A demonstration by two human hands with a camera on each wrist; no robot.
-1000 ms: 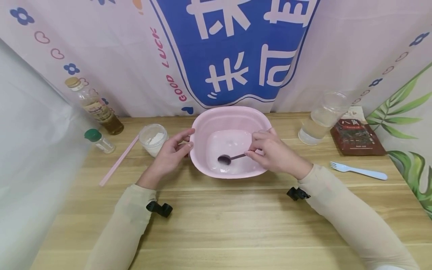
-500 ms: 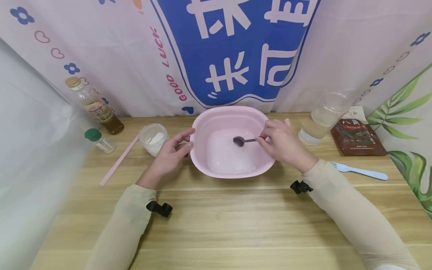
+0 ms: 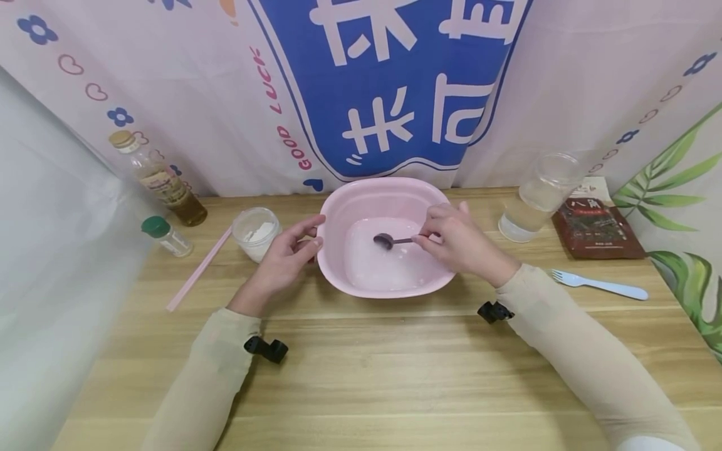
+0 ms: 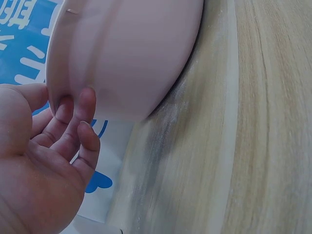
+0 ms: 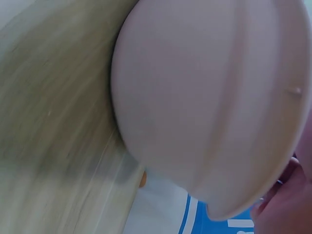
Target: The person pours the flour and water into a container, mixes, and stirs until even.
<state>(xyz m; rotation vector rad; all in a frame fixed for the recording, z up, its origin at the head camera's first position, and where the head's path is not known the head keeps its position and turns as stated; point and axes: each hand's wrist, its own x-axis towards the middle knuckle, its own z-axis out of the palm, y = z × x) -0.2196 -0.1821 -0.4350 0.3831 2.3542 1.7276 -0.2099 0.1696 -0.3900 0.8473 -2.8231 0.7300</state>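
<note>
A pink plastic basin [image 3: 333,269] stands on the wooden table, with whitish, bubbly liquid [image 3: 372,269] over its floor. My left hand [image 3: 286,254] grips the basin's left rim; in the left wrist view, the thumb lies at the rim and the fingers curl under it against the outer wall [image 4: 131,53]. Over the basin's right side, my right hand [image 3: 459,244] pinches the handle of a dark spoon [image 3: 385,242], its bowl low in the basin at the liquid. The right wrist view shows mostly the basin's outside [image 5: 180,92], with part of the right hand [image 5: 285,204] at the edge.
Left of the basin are a jar of white powder [image 3: 256,232], a pink stick [image 3: 197,270], a green-capped shaker [image 3: 167,237] and an oil bottle [image 3: 169,188]. To the right stand a clear cup of liquid [image 3: 527,210], a dark red packet [image 3: 599,228] and a light blue fork [image 3: 600,285].
The spoon in my right hand has swept from the basin's near side up to the far right, then back left toward the middle. My left hand stays at the rim.
</note>
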